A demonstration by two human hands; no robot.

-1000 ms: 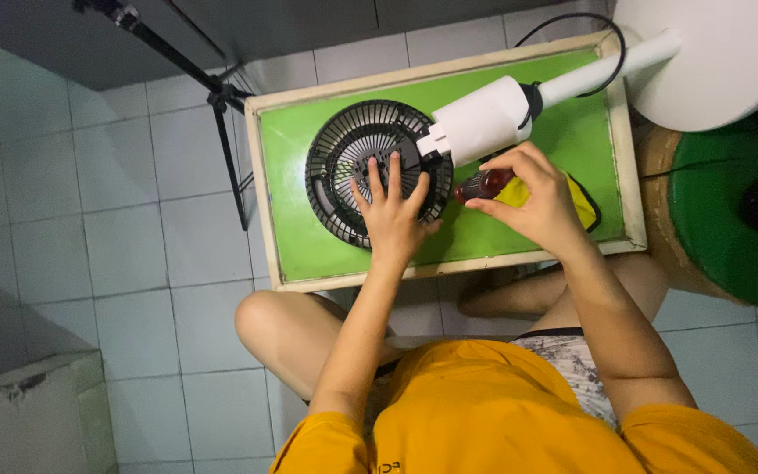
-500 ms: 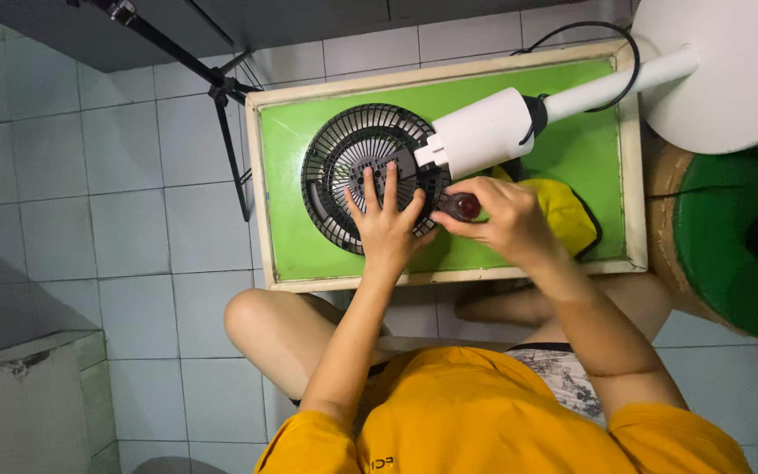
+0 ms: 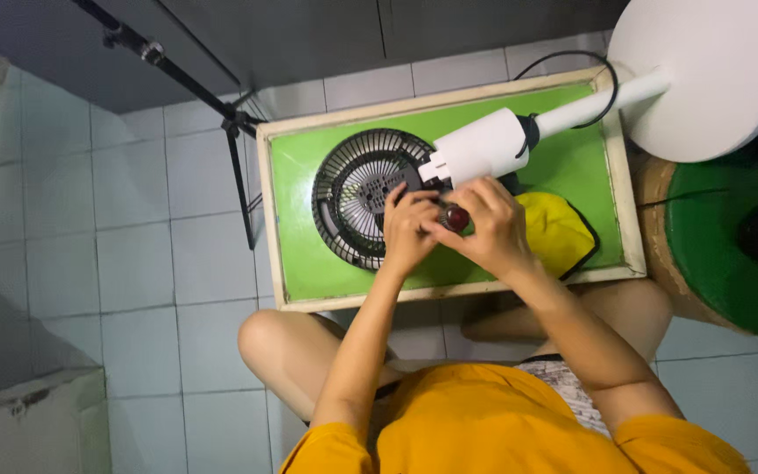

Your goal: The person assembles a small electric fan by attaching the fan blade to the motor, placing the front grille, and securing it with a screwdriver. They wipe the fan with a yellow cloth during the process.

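On the green worktop (image 3: 309, 263), framed by a pale wooden rim, a white stand fan lies on its side with its black rear grille (image 3: 357, 197) facing up and its white motor housing (image 3: 482, 146) running off toward the round white base (image 3: 704, 75). A second ago the left hand lay flat and spread on the grille while the right hand carried a red-handled screwdriver in from beside the yellow cloth; now both hands have come together at the grille's edge nearest the motor housing, so the work looks to have passed from steadying the fan to setting the tool's tip at a fastening there, though the tip itself is hidden. The left hand (image 3: 410, 230) has curled, its fingers bent around the front of the screwdriver (image 3: 456, 217) and resting against the grille. The right hand (image 3: 493, 228) is clamped on the tool, fingers wrapped over it so that only the dark red butt shows between the two hands. The yellow cloth (image 3: 559, 230) lies just beside the right wrist, partly on a dark edge beneath it. A black cord (image 3: 572, 60) loops near the fan's pole, and a dark tripod (image 3: 230, 132) stands on the tiled floor to the left of the worktop.
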